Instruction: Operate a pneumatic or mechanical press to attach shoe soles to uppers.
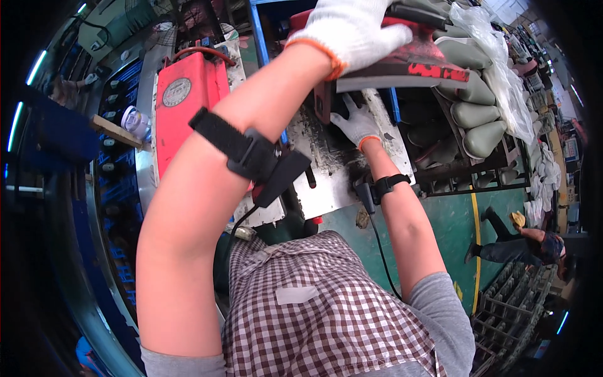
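Note:
My left hand (352,34), in a white knit glove with an orange cuff, lies on the red head (427,53) of a machine. Its thumb stretches out to the right; the fingertips run toward the upper edge and are partly hidden. Below that head, my right hand (358,124), gloved alike, reaches over a worn, dark-smeared metal plate (330,179). Its fingers are spread and I see nothing held in them. Black straps with small black devices sit on both forearms.
A red machine housing (188,94) stands left of the plate. To the right, olive-grey boot-shaped pieces (474,116) fill a dark rack, partly under clear plastic sheeting (502,69). Another person (534,245) holds something yellow beyond a yellow floor line. Metal racks (509,314) stand lower right.

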`<state>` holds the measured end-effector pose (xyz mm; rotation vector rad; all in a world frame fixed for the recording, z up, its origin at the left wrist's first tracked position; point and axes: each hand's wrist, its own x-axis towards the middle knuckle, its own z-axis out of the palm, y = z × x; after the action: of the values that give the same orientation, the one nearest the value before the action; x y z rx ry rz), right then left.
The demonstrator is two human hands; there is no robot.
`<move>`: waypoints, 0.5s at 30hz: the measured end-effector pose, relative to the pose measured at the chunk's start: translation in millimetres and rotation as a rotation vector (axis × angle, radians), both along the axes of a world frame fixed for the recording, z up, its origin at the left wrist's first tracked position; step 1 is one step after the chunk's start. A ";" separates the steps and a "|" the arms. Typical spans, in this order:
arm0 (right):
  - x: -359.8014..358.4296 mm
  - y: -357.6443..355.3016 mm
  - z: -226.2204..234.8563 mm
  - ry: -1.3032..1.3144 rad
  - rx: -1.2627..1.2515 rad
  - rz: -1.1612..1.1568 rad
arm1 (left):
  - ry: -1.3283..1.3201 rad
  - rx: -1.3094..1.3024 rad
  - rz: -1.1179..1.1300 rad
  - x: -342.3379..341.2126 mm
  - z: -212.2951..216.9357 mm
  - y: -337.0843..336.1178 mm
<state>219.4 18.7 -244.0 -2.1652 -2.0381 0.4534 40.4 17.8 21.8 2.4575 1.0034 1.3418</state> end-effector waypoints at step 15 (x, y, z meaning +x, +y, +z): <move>70.2 -255.3 -64.8 0.881 0.203 -0.735 | 0.062 0.240 0.022 32.4 -179.7 -86.5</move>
<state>289.6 -236.6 -308.8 -1.8856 -0.7440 0.8292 72.8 -68.7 -157.9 2.6838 0.9345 1.4801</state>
